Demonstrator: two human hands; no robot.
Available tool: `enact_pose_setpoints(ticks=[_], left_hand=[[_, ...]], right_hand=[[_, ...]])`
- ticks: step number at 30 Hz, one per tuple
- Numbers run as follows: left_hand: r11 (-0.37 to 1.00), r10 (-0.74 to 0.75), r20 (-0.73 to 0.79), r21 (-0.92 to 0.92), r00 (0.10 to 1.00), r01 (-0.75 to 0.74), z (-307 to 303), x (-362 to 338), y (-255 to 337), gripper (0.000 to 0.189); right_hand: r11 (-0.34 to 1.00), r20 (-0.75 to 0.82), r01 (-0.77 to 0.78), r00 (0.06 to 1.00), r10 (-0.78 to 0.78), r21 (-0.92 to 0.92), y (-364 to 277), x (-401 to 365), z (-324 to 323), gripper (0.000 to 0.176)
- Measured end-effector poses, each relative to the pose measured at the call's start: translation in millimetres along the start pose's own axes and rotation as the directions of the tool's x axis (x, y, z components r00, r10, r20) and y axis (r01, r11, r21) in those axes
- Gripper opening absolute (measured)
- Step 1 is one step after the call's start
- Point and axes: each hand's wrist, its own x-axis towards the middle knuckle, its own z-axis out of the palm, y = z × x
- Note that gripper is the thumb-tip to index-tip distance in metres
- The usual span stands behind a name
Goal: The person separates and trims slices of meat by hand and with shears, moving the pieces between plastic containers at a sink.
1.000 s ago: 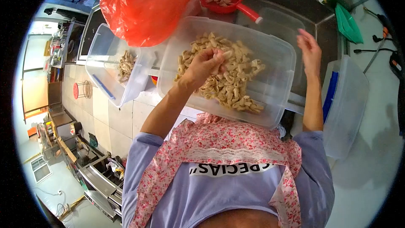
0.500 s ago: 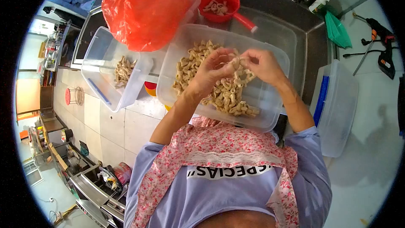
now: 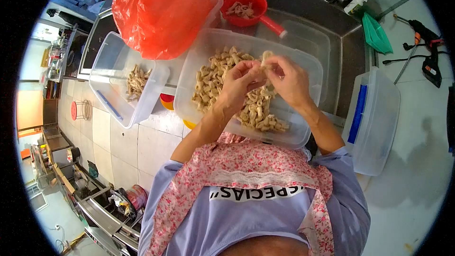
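1 pale strip [image 3: 268, 57] is held up over the large clear tub [image 3: 294, 50], worked by 2 hands. The left hand [image 3: 238, 81] has its fingers bunched closed on the strip's left side; the right hand [image 3: 291, 79] pinches it between thumb and fingertips. A bent loop pokes out above them, while the part inside the grip is hidden. The strip should handle as light, soft and limp, probably damp and a little slippery, not brittle; fingertips near its ends look like the best hold.

Below, the tub carries 1 broad pile of knotted pieces [image 3: 258, 111], dozens of them, too overlapped to count exactly. Just beyond the tub stand 1 red handled bowl [image 3: 259, 4], with a small clump of loose strips [image 3: 241, 10], and 1 red plastic bag [image 3: 161, 16]. To the left is 1 smaller clear tub [image 3: 105, 73] with 1 heap of strips [image 3: 138, 83]. To the right are 1 clear container [image 3: 379, 128] with 1 blue clip [image 3: 358, 114], and 1 green scoop [image 3: 377, 34].
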Motion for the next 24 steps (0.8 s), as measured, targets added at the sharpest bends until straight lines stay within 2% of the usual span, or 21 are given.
enact_pose_setpoints(ticks=[2,3,5,6,8,12,17,18,20,21,23,24], left_hand=[[0.985,0.073,-0.001,0.157,0.997,-0.072,-1.4,1.3,-1.6,0.021],[0.967,0.107,0.003,0.234,0.994,-0.105,-1.9,1.5,-2.2,0.019],[0.959,0.110,0.043,0.258,0.993,-0.118,-1.2,1.5,0.3,0.018],[0.955,0.111,0.062,0.268,0.992,-0.124,-1.0,1.2,1.5,0.017],[0.962,0.126,0.007,0.242,0.992,-0.124,-3.1,1.2,-1.5,0.017],[0.969,0.167,-0.018,0.190,0.986,-0.160,-3.6,2.6,-6.9,0.018],[0.933,0.233,-0.007,0.282,0.972,-0.222,-0.3,0.5,-5.7,0.016],[0.928,0.238,-0.007,0.299,0.971,-0.225,0.6,0.2,-5.3,0.015],[0.973,0.159,0.046,0.160,0.986,-0.165,-6.9,1.2,-2.5,0.019],[0.987,0.123,0.076,0.091,0.990,-0.130,-9.0,1.8,-1.6,0.021],[0.991,0.118,0.037,0.062,0.992,-0.120,-7.1,-0.2,-3.2,0.022],[0.992,0.116,0.018,0.050,0.993,-0.117,-3.3,1.3,-6.9,0.022]], right_hand=[[1.000,-0.007,0.005,1.000,-0.005,0.002,4.9,-0.5,1.2,0.020],[0.997,0.003,0.075,0.997,-0.075,-0.019,5.8,-0.4,0.4,0.020],[0.974,0.026,0.216,0.976,-0.215,-0.064,6.0,1.2,-3.1,0.020],[0.978,-0.015,0.204,0.979,-0.205,-0.048,2.9,1.4,-3.6,0.020],[0.983,-0.095,0.184,0.978,-0.184,-0.010,-4.8,0.7,-2.5,0.020],[0.994,-0.065,0.098,0.993,-0.102,-0.056,-7.7,-1.6,1.2,0.023],[1.000,-0.085,-0.026,0.996,0.026,-0.005,-5.7,-1.4,9.3,0.025],[0.998,-0.076,-0.064,0.995,0.066,0.027,-6.3,-0.5,9.0,0.025],[0.986,-0.058,-0.141,0.988,0.146,0.088,-8.5,3.1,7.3,0.025],[0.959,0.010,-0.198,0.980,0.200,0.204,-4.2,6.5,5.0,0.025],[0.852,0.161,-0.319,0.947,0.277,0.414,7.9,14.1,-1.5,0.026],[0.871,0.144,-0.302,0.953,0.266,0.389,14.3,13.8,-2.8,0.026]])
